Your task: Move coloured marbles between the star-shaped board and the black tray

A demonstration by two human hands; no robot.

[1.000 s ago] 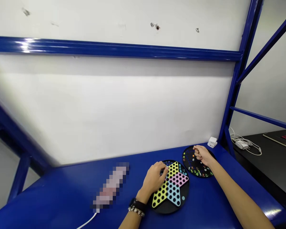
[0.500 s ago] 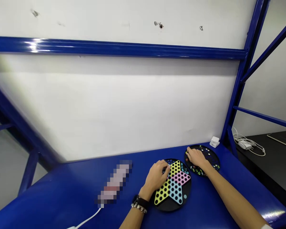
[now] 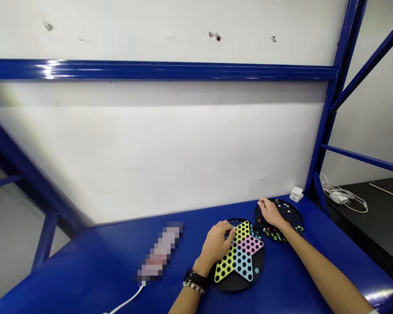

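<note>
A round black Chinese checkers board (image 3: 245, 272) with a star in yellow, pink and light blue lies on the blue table (image 3: 85, 274). My left hand (image 3: 217, 245) rests on the board's left point, fingers curled with the tips pinched at a hole near its top. Behind and to the right sits a black round tray (image 3: 294, 213) holding several coloured marbles. My right hand (image 3: 270, 212) lies over the tray's left part, fingers bent down among the marbles; what they hold is hidden. A watch and a bead bracelet (image 3: 194, 281) are on my left wrist.
A blurred-out object (image 3: 160, 255) with a white cable (image 3: 124, 303) lies left of the board. A small white device (image 3: 296, 194) stands at the table's back right by the blue frame post (image 3: 327, 117). A black side table (image 3: 363, 218) with white cables is at the right.
My right hand has slid from the tray's middle to its left edge, fingers lowered into the marbles. My left hand stays at the board's upper left. The view has shifted slightly.
</note>
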